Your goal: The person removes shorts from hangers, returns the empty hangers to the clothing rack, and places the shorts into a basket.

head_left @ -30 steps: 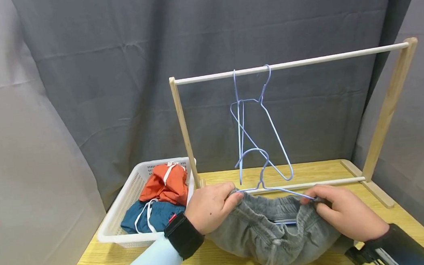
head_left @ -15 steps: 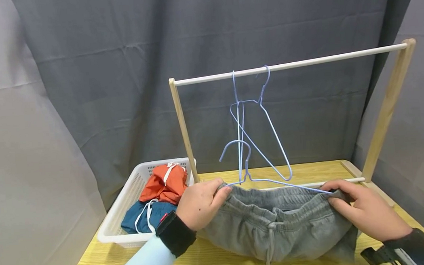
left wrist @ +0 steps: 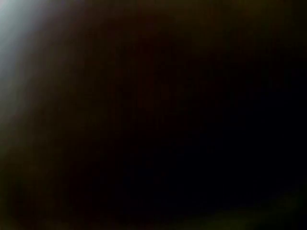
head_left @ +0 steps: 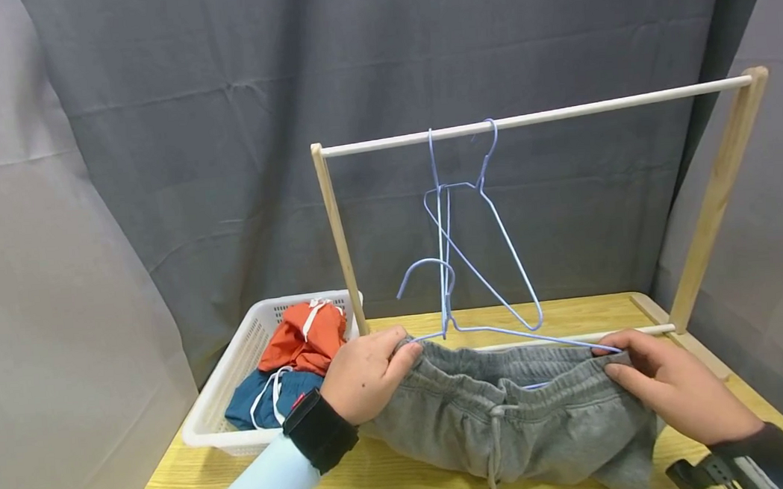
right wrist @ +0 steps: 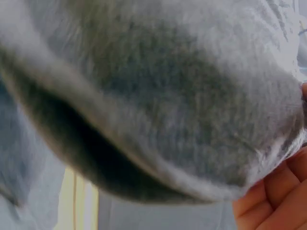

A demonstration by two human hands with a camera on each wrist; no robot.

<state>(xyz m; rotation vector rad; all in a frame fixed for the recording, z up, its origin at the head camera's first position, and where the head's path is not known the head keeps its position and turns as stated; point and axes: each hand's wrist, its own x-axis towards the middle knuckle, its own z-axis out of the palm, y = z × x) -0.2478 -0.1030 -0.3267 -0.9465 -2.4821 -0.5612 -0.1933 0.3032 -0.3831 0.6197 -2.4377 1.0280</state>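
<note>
Grey drawstring shorts [head_left: 456, 420] hang between my two hands, their elastic waistband spread wide. A blue wire hanger [head_left: 504, 332] sits inside the waistband, its hook standing up above the cloth. My left hand [head_left: 364, 377] pinches the left end of the waistband together with the hanger's shoulder. At the other end, my right hand [head_left: 676, 388] pinches the waistband and the hanger's tip between thumb and fingers. In the right wrist view the shorts' leg opening [right wrist: 110, 158] fills much of the picture, with part of my right hand [right wrist: 278, 196] at the edge. The left wrist view is dark.
A wooden rack with a white rail [head_left: 572, 113] stands behind the shorts. Blue wire hangers [head_left: 511, 245] hang on it, overlapping. To the left, a white basket [head_left: 207, 413] holds orange shorts [head_left: 296, 336] and teal shorts [head_left: 266, 394]. Grey cloth walls surround the wooden table [head_left: 177, 482].
My hands have moved apart, the right one outward and the left slightly left, stretching the bunched waistband wide. The held hanger's hook has shifted left and up.
</note>
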